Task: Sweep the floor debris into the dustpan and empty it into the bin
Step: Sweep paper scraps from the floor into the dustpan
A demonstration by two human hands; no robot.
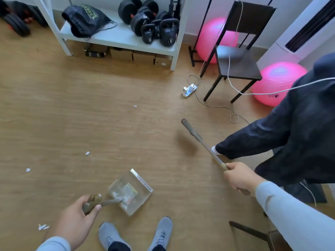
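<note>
Clear plastic dustpan (135,189) holds paper scraps; my left hand (76,217) grips its handle, my right hand (241,177) grips the broom (201,140).

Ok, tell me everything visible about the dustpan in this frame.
The dustpan is a clear, plastic-looking tray with raised walls and a paler strip along its far, open edge. A thin metal-looking rod joins it to an olive handle, gripped by the left hand. Its open edge points away from the person, just ahead of the grey shoes. Scraps of paper already lie inside. Whether it rests on the floor is unclear.
</note>
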